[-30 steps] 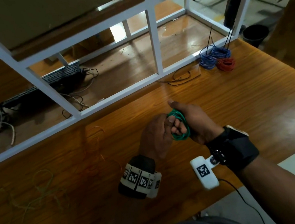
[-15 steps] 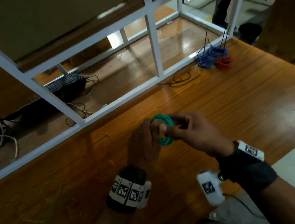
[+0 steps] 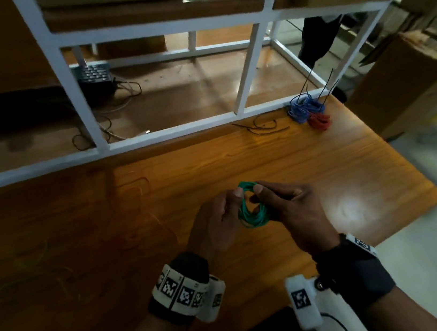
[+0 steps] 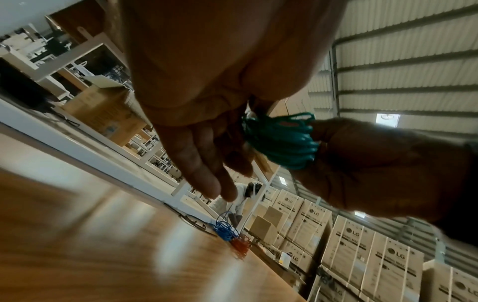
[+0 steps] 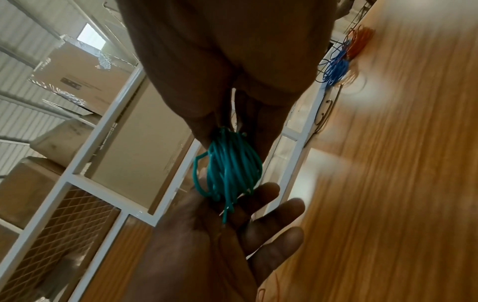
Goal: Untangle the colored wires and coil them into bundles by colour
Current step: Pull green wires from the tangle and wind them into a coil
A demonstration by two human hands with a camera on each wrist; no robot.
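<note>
A green wire coil [image 3: 254, 212] hangs as a small ring above the wooden table [image 3: 324, 167], held between both hands. My left hand [image 3: 237, 199] pinches its upper left side, thumb on top and the other fingers straight behind it. My right hand [image 3: 257, 191] pinches the upper right side. In the left wrist view the green wire coil [image 4: 282, 143] sits against the right hand [image 4: 375, 163]. The right wrist view shows the green wire coil [image 5: 230, 169] with a loose end pointing at the left palm [image 5: 220, 235]. Faint orange wires [image 3: 144, 203] and yellow-green wires [image 3: 28, 262] lie loose at the left.
A blue coil [image 3: 304, 108] and a red coil [image 3: 319, 121] lie at the table's far right corner, with black cable ties [image 3: 262, 128] beside them. A white metal frame [image 3: 152, 141] runs along the far edge. The table's right edge drops to the floor [image 3: 434, 247].
The right hand has shifted from wrapping round the coil to pinching its top. The coil now hangs open as a ring, and both hands have drifted slightly nearer to me.
</note>
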